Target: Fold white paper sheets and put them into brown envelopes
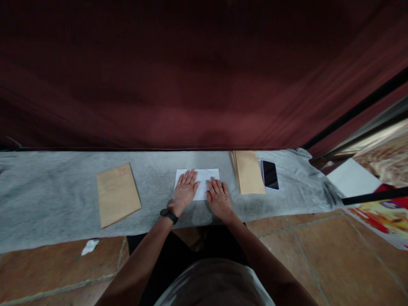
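Observation:
A white sheet of paper (203, 173), perhaps folded, lies on the grey cloth in front of me. My left hand (185, 191) presses flat on its left part, fingers stretched out; a dark watch (168, 215) is on that wrist. Over the paper's right part my right hand (219, 197) rests palm down with the fingers a little apart. Both palms hide portions of the sheet. To the right sits a small stack of brown envelopes (250, 172), closest to my right hand. Another brown envelope (117, 194), with a faint reddish mark in one corner, lies off to the left.
A phone (270, 174) with a dark screen lies right of the stack. The grey cloth (63, 170) covers a long narrow surface below a dark red curtain (191, 93). Black bars (360, 106) and a colourful printed package (382, 214) are at far right. Crumpled white paper (90, 246) lies on the tiles.

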`<state>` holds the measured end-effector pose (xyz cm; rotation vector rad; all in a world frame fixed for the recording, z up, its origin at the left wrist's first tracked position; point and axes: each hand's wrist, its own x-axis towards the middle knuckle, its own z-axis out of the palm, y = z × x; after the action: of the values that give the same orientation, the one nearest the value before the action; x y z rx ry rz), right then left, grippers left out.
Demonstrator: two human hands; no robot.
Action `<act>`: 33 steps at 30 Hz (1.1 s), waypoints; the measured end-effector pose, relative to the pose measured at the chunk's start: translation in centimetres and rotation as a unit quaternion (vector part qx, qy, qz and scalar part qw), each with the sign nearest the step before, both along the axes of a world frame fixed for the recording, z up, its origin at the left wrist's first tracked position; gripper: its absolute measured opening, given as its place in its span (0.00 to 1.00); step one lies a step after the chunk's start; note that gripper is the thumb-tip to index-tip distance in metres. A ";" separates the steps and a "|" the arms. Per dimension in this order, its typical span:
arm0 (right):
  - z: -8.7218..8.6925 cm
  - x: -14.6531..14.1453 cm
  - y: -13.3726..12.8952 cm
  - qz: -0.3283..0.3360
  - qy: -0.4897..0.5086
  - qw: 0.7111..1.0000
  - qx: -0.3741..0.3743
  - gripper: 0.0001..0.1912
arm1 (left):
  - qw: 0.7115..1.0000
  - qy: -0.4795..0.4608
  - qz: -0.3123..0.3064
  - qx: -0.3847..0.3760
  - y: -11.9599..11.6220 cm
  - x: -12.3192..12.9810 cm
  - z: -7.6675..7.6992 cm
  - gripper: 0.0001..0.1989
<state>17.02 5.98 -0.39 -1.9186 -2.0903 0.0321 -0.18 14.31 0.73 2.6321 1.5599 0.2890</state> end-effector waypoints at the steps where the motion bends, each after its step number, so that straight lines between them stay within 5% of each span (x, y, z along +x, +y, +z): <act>1: 0.0 0.0 0.0 0.000 0.000 1.000 0.000 0.27 | 1.000 0.004 0.013 0.000 -0.6 -0.8 -0.1 0.29; 9: 0.6 -0.5 0.0 -0.011 -0.005 1.000 0.003 0.26 | 0.999 0.017 0.028 0.013 -5.7 -3.2 0.0 0.27; 18: 0.4 -4.5 2.9 0.070 0.021 0.997 -0.008 0.25 | 1.000 0.024 0.019 0.001 -5.6 -3.3 -0.2 0.27; 33: -0.5 0.2 6.2 -0.007 0.009 1.000 0.008 0.28 | 1.000 0.009 0.025 0.011 -5.6 -3.2 -0.3 0.28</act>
<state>17.19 12.14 -0.91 -1.9163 -2.0592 0.0279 -3.37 8.72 0.41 2.6222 1.6382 0.2876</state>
